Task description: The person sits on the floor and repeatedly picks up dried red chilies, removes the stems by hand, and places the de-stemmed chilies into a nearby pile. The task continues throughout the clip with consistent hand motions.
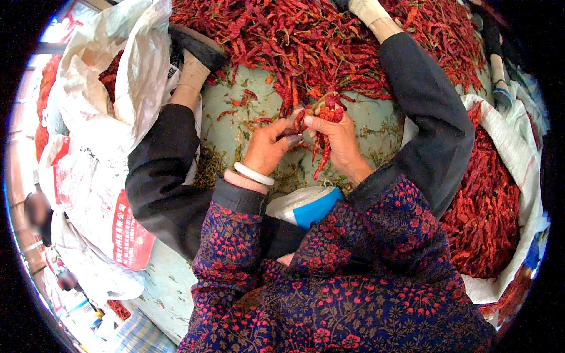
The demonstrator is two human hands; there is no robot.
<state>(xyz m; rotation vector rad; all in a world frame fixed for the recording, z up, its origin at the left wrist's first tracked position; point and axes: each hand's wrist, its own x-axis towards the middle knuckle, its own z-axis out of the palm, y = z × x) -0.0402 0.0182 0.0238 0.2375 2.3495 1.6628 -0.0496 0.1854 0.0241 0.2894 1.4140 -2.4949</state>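
My right hand (339, 140) is closed around a small bunch of dried red chili peppers (331, 112), and a few of them hang down below the palm. Close against it, my left hand (269, 146) pinches at a chili on the bunch's left side; the fingertips are partly hidden there. A white bangle circles the left wrist. Beyond both hands spreads a large heap of dried red chilies (294, 41), its near edge reaching almost to my fingers. Loose chilies and stem bits (241, 106) lie on the pale green floor between my legs.
To my left stands an open white woven sack (144, 65) with chilies inside; another printed sack (94, 206) slumps nearer. On the right, an open white sack (512, 135) is full of red chilies (482, 212). A white and blue bundle (303, 206) sits close before me. Another person's foot (501, 94) shows far right.
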